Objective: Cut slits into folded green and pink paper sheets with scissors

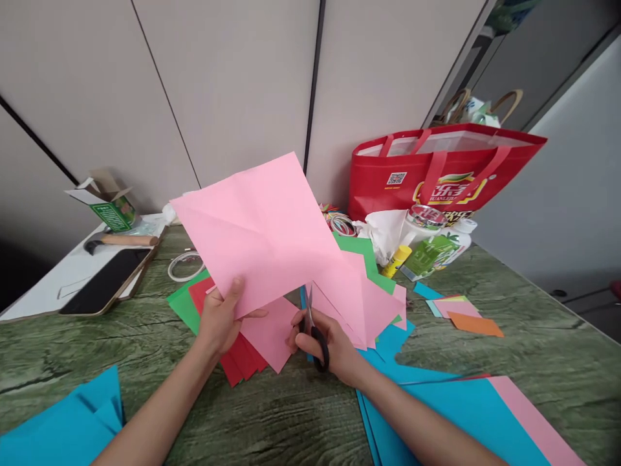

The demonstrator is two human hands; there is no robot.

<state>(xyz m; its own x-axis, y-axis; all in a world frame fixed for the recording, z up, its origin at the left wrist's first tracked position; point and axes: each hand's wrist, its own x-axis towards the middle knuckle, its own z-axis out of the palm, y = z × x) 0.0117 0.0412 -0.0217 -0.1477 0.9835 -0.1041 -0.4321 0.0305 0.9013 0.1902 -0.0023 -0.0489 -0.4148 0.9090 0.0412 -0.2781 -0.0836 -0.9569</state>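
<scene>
My left hand [222, 317] pinches the lower left edge of a large pink sheet of paper [262, 226], raised above the table with faint creases across it. In my right hand [325, 340] is a pair of scissors [319, 349] with black handles. Its blades point up at the lower edge of the sheet; whether they touch the paper I cannot tell. The sheet's right part slants down as a strip past the scissors. Beneath both hands lie red sheets [242, 359], green sheets [182, 304] and more pink paper [272, 336].
Blue sheets lie at the front right [451, 414] and front left [63, 421]. Paper scraps [475, 323], a glue stick [396, 261] and a red bag [436, 162] are on the right. A tape roll [186, 266], phone [107, 281], hammer [121, 240] and green box [114, 210] stand left.
</scene>
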